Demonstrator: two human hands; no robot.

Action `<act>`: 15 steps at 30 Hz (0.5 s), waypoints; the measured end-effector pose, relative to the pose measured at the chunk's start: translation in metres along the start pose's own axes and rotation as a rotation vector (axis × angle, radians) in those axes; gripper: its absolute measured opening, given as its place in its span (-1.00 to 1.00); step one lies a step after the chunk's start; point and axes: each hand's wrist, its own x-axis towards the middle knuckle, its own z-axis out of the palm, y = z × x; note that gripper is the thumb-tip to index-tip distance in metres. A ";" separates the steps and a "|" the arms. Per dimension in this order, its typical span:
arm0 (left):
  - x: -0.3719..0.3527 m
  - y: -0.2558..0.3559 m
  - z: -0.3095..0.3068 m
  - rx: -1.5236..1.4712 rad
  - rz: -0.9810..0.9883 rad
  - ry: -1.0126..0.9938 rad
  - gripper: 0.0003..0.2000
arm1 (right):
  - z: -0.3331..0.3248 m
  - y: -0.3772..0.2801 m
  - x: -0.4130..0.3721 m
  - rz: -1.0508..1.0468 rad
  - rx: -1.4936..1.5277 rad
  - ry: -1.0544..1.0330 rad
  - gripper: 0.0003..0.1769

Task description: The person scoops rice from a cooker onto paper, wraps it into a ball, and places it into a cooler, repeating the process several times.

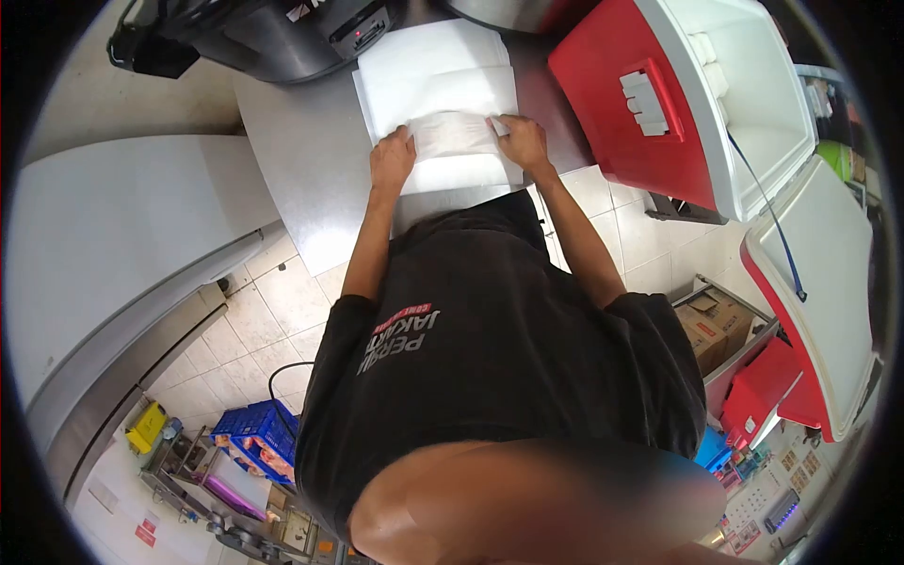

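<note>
A stack of white paper sheets (424, 52) lies on the steel table in front of my body. Across it, between my two hands, stretches a thin, wrinkled white sheet (454, 135), slightly see-through and folded into a band. My left hand (392, 160) is closed at the band's left end, thumb toward the middle. At the right end my right hand (523, 143) pinches the sheet's corner between thumb and fingers. Both forearms rest low over the near edge of the table.
A steel table (292, 160) carries a black appliance (282, 42) at the back left. Right of it stands a red cooler box (621, 94) with its lid (815, 273) hanging open. A white cabinet (132, 245) is on the left, a blue crate (259, 438) behind me.
</note>
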 end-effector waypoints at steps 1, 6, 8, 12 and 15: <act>-0.003 0.004 -0.002 0.031 -0.038 -0.073 -0.85 | -0.004 -0.004 -0.001 0.028 0.031 -0.040 -0.74; -0.003 0.030 -0.025 -0.051 0.027 0.074 -0.77 | 0.006 0.007 0.046 -0.167 0.089 -0.014 -0.51; -0.005 0.025 -0.009 -0.153 0.361 0.165 -0.65 | 0.010 0.002 0.077 -0.305 0.175 0.041 -0.45; -0.027 0.058 -0.013 -0.137 0.574 -0.108 -0.57 | 0.000 -0.022 0.116 -0.294 -0.175 -0.256 -0.48; -0.024 0.057 -0.012 -0.087 0.569 -0.110 -0.55 | -0.003 -0.020 0.128 -0.359 -0.201 -0.427 -0.56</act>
